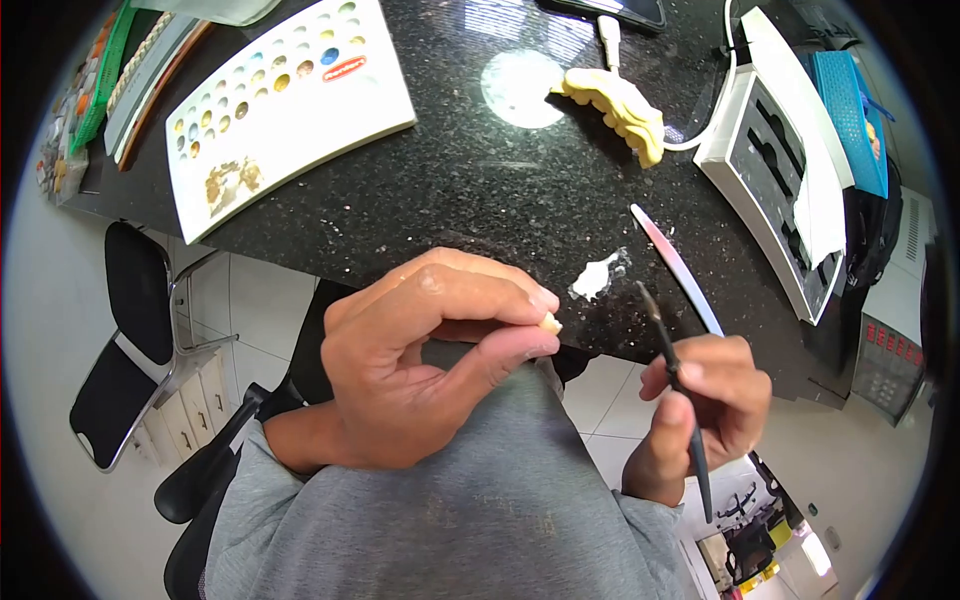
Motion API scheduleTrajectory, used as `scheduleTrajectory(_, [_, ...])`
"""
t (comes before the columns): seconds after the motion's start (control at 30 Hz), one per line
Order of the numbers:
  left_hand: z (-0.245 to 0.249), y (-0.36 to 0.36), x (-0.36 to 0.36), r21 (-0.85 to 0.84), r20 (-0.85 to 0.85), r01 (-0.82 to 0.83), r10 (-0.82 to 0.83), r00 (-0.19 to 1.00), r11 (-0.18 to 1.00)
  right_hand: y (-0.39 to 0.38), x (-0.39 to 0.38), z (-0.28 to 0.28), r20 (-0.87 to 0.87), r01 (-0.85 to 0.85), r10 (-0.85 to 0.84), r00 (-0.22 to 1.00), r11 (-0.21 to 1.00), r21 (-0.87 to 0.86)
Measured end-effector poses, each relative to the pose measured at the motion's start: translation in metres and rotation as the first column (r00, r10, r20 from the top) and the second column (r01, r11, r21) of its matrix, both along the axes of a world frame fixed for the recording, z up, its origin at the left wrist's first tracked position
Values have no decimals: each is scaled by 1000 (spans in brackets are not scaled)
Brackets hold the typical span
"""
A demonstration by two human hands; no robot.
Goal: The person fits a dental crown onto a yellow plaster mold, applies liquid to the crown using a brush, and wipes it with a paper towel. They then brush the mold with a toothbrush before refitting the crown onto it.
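My left hand is closed in a pinch between thumb and fingertips on a small cream-coloured tooth-like piece, mostly covered by the fingers. My right hand grips a thin dark-handled brush like a pen. Its fine tip points up and away, apart from the tooth-like piece. On the black speckled counter, a smear of white paste lies between and beyond the hands. Just beyond the right hand rests a slim pink-and-white strip, like a nail file. Farther off sits a yellow dental arch model.
A white palette with rows of coloured wells lies at the left back. On the right stands an open white case with black inserts, beside a blue basket. A phone and white cable are at the back.
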State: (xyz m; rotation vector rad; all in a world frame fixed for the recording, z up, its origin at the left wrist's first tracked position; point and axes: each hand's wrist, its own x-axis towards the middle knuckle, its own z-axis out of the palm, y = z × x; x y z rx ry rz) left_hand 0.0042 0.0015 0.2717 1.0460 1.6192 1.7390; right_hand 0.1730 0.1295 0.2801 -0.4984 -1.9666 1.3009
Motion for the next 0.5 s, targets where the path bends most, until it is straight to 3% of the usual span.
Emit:
scheduleTrajectory(0.07, [0,1,0,-6,-6,1,-1,1000,1000,4,3,-1,85,-50,46,995,997,55])
scheduleTrajectory(0.5, [-3,1,0,12,-43,5,-4,999,1000,5,-10,2,190,-102,68,979,979,176])
